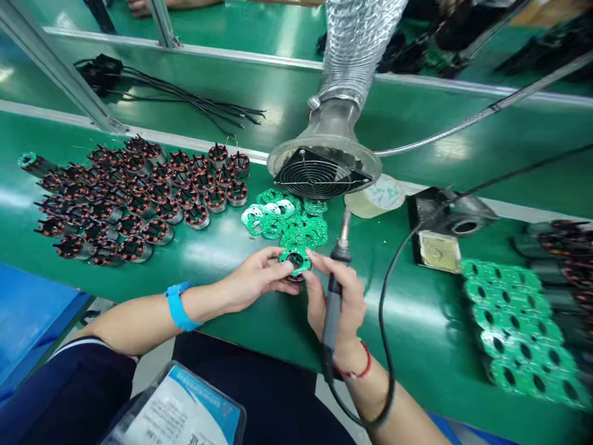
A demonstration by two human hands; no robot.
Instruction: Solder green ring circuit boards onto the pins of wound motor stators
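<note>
Between both hands, near the table's front edge, is a motor stator with a green ring-shaped circuit board (302, 254) on top. My left hand (259, 278) grips it from the left, thumb on the board and fingers around the side. My right hand (340, 296) pinches the board's right edge with its fingertips. A soldering iron (332, 309) also rests in my right hand, its tip pointing up and away. Loose green ring boards (303, 232) lie just beyond the hands. Most of the stator body is hidden by fingers.
Many copper-wound stators (134, 204) stand at left. A fume extractor (324, 167) hangs low over the middle. Right of it are a soldering iron stand (435, 210) with a sponge (439, 248), a panel-like group of green boards (519, 321), and more stators (565, 259). The iron's cable (386, 290) loops by my right forearm.
</note>
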